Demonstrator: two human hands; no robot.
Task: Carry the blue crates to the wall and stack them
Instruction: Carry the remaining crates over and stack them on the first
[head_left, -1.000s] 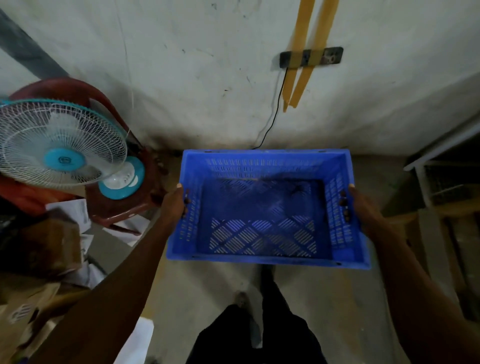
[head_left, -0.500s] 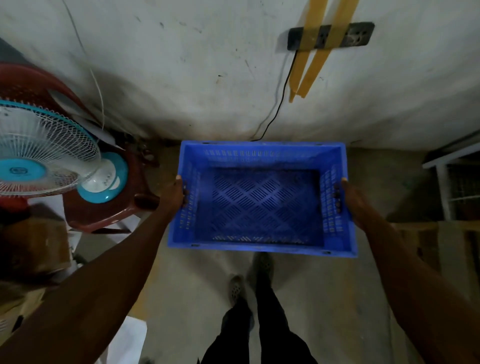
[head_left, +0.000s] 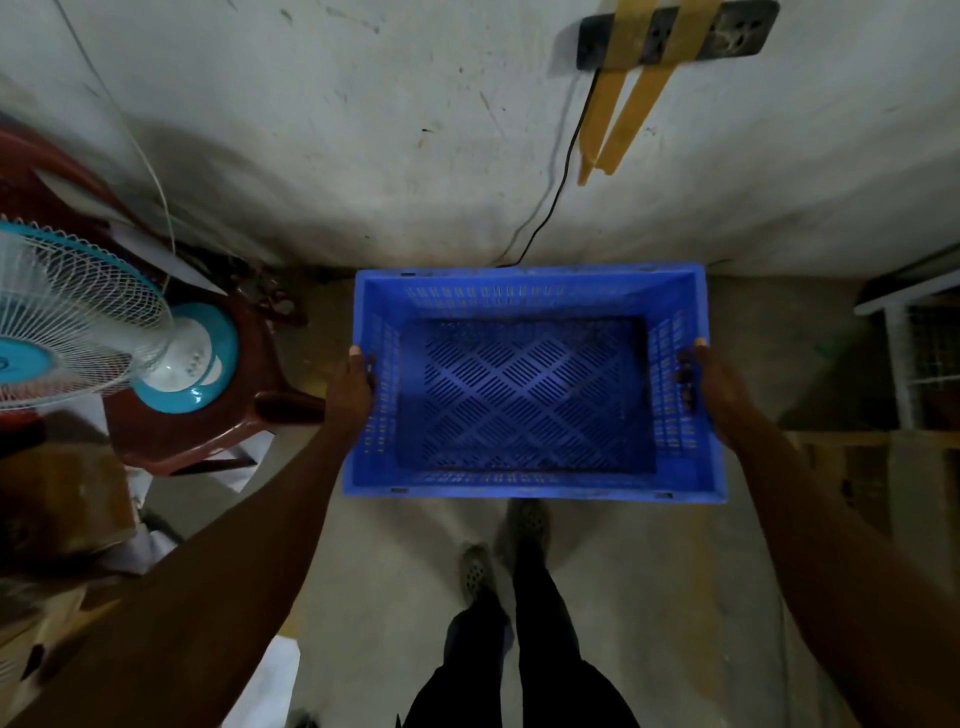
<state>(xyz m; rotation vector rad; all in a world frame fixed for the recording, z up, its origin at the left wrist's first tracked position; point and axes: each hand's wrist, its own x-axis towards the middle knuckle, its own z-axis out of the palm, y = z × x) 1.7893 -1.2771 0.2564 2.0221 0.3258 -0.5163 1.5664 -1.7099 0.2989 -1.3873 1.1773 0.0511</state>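
1. Between our two outstretched arms we hold one blue crate, its open top facing up at us and its far long side close to the wall; whether its base rests on the floor or hangs just above it, we cannot tell.
2. Our left hand grips the left short side of the crate, thumb laid along the rim and fingers curled through the slotted wall.
3. Our right hand grips the right short side the same way, with fingertips showing inside the crate wall.
4. We see nothing inside the crate; its slotted bottom shows a diamond pattern.
5. On the left, a white and teal fan stands on a dark red plastic chair, just beside the crate but not touching it.
6. On the wall at the far right, a black socket strip is held by two yellow tape strips, and a black cable runs from it down behind the crate.
7. Near us, below the crate, our dark trousers and two shoes show on the floor.
8. At the right edge stands a white frame with wire mesh.
9. At the near left lie brown cardboard boxes and white sheets, dim and hard to make out.
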